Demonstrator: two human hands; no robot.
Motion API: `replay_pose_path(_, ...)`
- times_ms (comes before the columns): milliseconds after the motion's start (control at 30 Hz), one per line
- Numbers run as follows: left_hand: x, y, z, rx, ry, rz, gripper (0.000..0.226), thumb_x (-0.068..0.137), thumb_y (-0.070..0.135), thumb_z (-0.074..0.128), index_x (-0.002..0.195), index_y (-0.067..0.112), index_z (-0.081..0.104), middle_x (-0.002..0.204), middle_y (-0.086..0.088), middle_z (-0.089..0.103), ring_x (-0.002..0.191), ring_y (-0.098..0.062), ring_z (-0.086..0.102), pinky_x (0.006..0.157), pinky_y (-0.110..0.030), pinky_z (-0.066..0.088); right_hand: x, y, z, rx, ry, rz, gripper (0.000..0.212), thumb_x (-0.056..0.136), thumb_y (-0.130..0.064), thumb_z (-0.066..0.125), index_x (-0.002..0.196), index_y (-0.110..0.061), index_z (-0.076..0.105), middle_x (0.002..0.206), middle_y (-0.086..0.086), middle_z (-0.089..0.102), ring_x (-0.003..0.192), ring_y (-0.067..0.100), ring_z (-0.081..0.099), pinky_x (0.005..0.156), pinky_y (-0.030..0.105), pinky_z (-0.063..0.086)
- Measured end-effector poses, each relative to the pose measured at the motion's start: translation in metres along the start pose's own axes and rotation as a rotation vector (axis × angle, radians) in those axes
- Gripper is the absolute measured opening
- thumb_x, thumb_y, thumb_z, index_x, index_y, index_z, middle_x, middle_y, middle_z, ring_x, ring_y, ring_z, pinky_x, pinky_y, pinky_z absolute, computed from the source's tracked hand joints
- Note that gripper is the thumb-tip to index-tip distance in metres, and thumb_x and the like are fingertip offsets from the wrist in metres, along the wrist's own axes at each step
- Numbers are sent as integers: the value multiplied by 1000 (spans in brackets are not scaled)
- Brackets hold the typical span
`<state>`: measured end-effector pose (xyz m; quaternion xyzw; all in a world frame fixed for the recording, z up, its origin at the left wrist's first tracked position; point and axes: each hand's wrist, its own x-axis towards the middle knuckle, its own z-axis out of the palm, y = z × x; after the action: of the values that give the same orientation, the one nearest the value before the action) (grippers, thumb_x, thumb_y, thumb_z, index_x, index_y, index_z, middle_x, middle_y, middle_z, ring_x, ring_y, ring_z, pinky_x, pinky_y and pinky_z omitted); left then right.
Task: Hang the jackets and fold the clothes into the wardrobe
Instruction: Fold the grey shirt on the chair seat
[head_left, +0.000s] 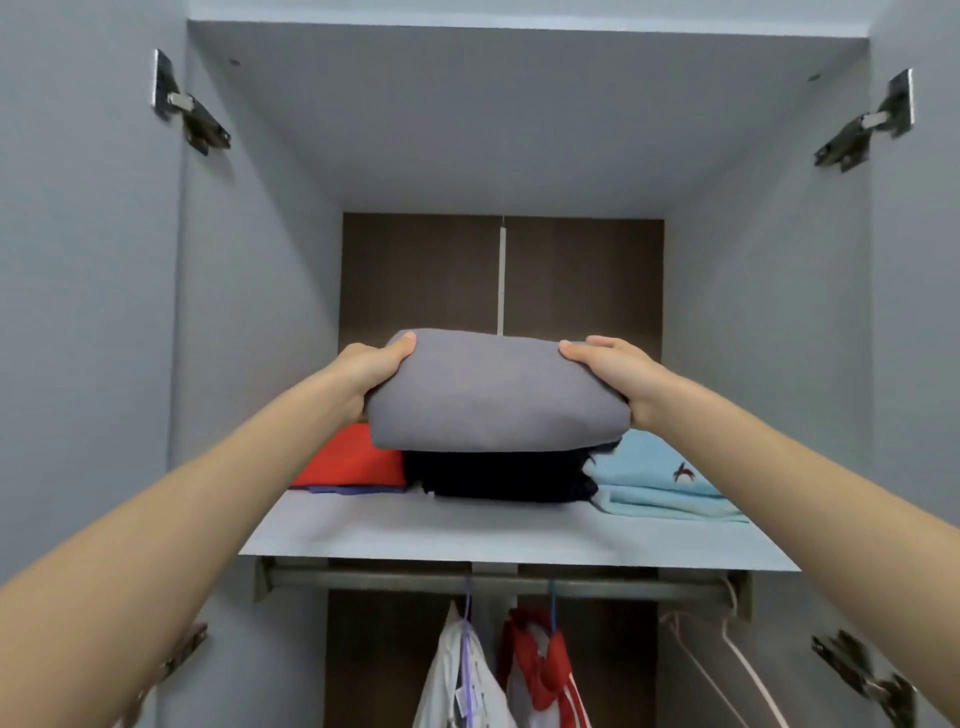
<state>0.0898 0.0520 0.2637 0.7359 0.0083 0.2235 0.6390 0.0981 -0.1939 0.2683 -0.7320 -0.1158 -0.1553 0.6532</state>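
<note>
Wardrobe (260, 312) wide open in front of us, both doors swung out, pale grey inside with a dark brown back panel. The upper shelf (467, 530) runs right across, and that's where the action is: a folded grey garment (493, 395) is held up at the middle of it, directly over a folded dark pile (498, 475). Its lower edge meets the top of that pile from here, though I can't tell whether it's resting there. To the left of the dark pile lies a folded red garment (348, 460) on something purple-blue; to the right, a light blue stack (654, 478) with a small dark emblem. Under the shelf, the metal rail (415, 578) carries a white jacket (457, 680) and, just beside it, a red jacket with white stripes (540, 670). Both arms are stretched out: the left hand (371, 371) grips the grey bundle's left end, thumb on top, fingers tucked beneath, and the right hand (613, 371) clamps the right end the same way. Off to the right, a bare pale hanger (727, 665) is on the rail. Metal hinges (197, 117) show at the door edges.
</note>
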Motion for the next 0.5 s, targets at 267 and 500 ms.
replay_pose_path(267,113,-18,-57,138,164,-19,58,95,37,56,133,-5,46,132,-18,55,117,-33,56,93,-40,48,91,0,91,-3,-186,87,65,96,-19,57,151,-17,23,92,-3,53,79,14,56,54,29,47)
replay_pose_path(500,190,-55,-110,648,363,-4,42,103,22,38,126,-12,48,135,-28,48,124,-39,46,98,-35,37,151,8,196,-294,-383,69,47,99,-9,45,144,-8,28,99,7,51,86,21,55,73,37,53)
